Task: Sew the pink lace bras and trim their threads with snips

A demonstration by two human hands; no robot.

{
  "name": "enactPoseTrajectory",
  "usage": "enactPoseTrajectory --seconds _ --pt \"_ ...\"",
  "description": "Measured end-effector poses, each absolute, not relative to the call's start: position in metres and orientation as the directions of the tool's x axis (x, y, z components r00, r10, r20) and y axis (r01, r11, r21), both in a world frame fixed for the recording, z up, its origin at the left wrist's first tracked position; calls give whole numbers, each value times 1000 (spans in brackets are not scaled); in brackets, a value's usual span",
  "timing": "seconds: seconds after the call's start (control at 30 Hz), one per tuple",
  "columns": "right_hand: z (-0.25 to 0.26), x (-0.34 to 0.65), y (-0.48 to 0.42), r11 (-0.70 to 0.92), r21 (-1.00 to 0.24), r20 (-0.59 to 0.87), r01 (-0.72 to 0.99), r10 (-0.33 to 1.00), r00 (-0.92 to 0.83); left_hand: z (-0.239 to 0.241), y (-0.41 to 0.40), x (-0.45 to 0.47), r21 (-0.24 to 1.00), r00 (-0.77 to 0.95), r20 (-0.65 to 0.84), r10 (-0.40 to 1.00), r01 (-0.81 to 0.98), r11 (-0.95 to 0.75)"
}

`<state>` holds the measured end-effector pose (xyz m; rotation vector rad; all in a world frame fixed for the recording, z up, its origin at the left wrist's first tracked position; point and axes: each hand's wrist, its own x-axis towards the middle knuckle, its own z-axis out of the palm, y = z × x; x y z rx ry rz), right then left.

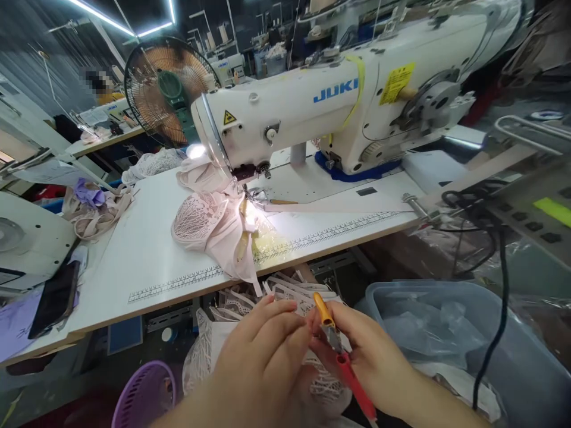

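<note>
My right hand (pixel 372 356) is closed round thread snips (pixel 339 351) with an orange top and a red lower handle, held low in front of me. My left hand (pixel 263 351) is beside it, fingers curled together and pinching a piece of white lace (pixel 321 380) that lies under both hands. More lace pieces (pixel 276 294) are piled just beyond my fingers. On the white sewing table (pixel 147 261), pink lace garments (pixel 214 220) lie under the needle of the white JUKI sewing machine (pixel 321 101), lit by its lamp.
A grey plastic bin (pixel 446 333) with clear bags stands at right, a black cable (pixel 495 333) hanging across it. A purple basket (pixel 145 395) is at lower left. A fan (pixel 167 89) stands behind the table. A dark phone (pixel 53 300) and fabric scraps (pixel 96 208) lie at left.
</note>
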<state>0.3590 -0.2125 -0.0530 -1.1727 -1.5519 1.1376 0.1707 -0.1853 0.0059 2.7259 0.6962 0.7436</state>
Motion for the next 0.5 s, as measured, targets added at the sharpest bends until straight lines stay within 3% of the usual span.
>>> enactPoseTrajectory --seconds 0.1,0.27,0.33,0.5 --pt "-48 355 -211 63 -987 33 145 980 -198 4 -169 181 472 825 143 547 430 -770" --pt "-55 349 -209 -175 -982 -158 -67 966 -203 -3 -159 178 714 674 -232 702 608 -347" --pt "-58 349 -207 -161 -979 -134 -121 970 -200 -4 -157 175 779 624 -304 720 598 -189" --pt "-62 345 -204 -93 -984 -56 -154 972 -228 -13 -153 162 904 552 -312 773 422 63"
